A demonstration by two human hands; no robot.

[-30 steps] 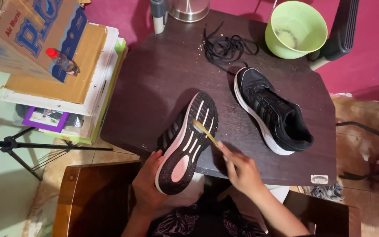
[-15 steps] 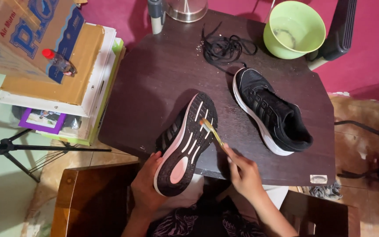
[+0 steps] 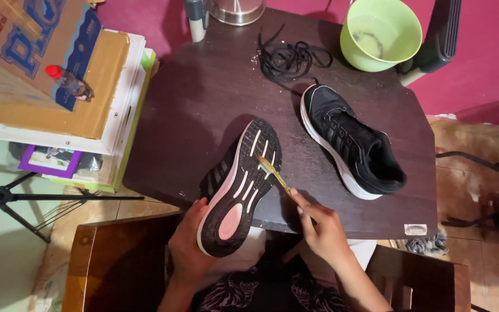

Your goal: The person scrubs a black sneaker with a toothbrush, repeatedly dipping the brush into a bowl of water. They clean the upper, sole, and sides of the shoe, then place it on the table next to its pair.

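Observation:
My left hand (image 3: pixel 187 248) grips the heel end of a black sneaker (image 3: pixel 239 184) turned sole up, showing white tread bars and a pink heel patch. My right hand (image 3: pixel 320 226) holds a yellow toothbrush (image 3: pixel 274 174) whose bristle end rests on the forefoot of that sole. The second black sneaker (image 3: pixel 350 142), laceless with a white midsole, stands upright on the dark wooden table (image 3: pixel 203 98) to the right.
A pile of black shoelaces (image 3: pixel 291 59) lies at the table's back. A green basin (image 3: pixel 381 33) with some water sits at the back right, a metal pot (image 3: pixel 238 9) behind. Stacked boxes and a small bottle (image 3: pixel 67 82) stand left; a tripod (image 3: pixel 24 199) below them.
The toothbrush tip has shifted slightly along the forefoot of the sole, with my right hand moving a little. The left hand keeps the same hold on the shoe.

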